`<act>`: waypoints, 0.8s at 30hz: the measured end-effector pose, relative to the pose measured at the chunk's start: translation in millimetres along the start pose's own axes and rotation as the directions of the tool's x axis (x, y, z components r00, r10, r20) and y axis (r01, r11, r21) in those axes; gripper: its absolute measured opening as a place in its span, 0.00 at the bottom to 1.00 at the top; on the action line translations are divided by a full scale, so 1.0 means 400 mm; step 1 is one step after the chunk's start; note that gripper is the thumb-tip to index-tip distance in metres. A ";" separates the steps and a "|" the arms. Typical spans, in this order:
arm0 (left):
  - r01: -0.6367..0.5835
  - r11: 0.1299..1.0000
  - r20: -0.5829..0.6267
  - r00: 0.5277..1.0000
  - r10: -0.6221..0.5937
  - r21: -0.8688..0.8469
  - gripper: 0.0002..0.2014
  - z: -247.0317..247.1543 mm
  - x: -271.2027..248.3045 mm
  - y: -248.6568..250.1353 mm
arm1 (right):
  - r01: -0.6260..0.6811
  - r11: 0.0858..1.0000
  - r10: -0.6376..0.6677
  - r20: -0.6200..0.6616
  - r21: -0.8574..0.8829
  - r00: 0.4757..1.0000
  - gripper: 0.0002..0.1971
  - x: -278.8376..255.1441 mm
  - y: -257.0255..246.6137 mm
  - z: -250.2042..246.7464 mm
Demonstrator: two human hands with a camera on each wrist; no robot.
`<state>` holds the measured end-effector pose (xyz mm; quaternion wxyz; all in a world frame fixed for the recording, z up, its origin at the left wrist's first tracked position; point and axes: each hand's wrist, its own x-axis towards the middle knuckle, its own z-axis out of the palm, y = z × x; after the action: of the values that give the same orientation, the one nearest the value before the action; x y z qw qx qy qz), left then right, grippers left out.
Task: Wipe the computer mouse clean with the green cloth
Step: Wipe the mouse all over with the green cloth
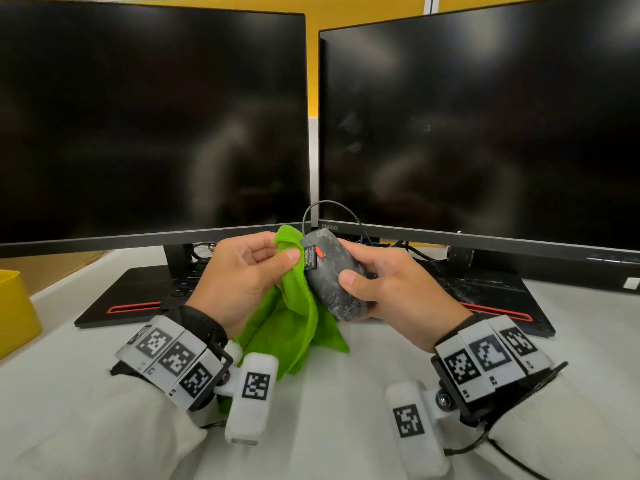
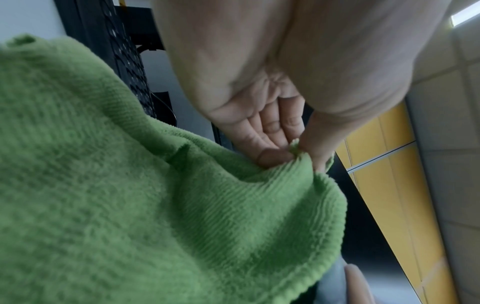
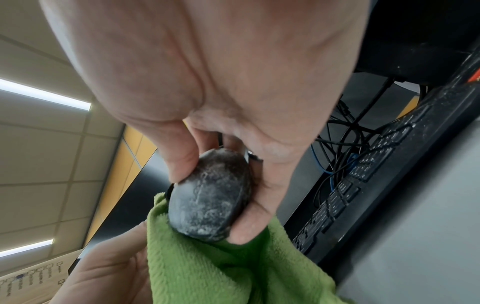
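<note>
A white desk sits before a yellow wall, with two dark monitors side by side and a black keyboard tucked under their stands. A yellow box stands at the desk's left edge.

Both hands are raised above the desk, probably so that every side of the mouse can be reached. The green cloth hangs from the left hand, its lower part draping down to the desk; most of it hangs loose, which leaves a fresh patch free for rubbing. The left thumb and fingers pinch a fold near the cloth's top edge, palm turned toward the mouse, and that fold lies against the mouse's left side.

The mouse is held in the right hand, thumb on its near side and fingers curled round the far side, with its top facing the person. Its grey shell is smeared with whitish dust, plain in the right wrist view, so I judge the wiping barely begun. Its cable loops up between the monitors with visible slack.
</note>
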<state>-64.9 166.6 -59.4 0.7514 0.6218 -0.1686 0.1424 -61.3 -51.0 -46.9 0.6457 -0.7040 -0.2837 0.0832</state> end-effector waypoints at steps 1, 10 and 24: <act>-0.008 1.000 0.025 1.000 0.008 -0.011 0.20 0.002 -0.002 0.000 | 0.002 1.000 -0.002 -0.003 0.014 1.000 0.25 0.000 -0.001 -0.003; -0.027 0.985 0.029 0.999 0.032 -0.169 0.33 -0.015 0.008 0.017 | 0.051 0.992 -0.050 -0.006 0.119 0.999 0.23 -0.003 -0.019 -0.023; 0.005 0.997 0.026 1.000 -0.007 0.078 0.26 0.033 -0.013 0.025 | 0.043 0.998 -0.045 0.046 0.039 0.998 0.26 -0.006 -0.013 0.009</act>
<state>-75.0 155.3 -50.5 0.7246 0.6531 -0.1711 0.1383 -66.6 -49.2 -43.2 0.6539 -0.6831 -0.3124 0.0907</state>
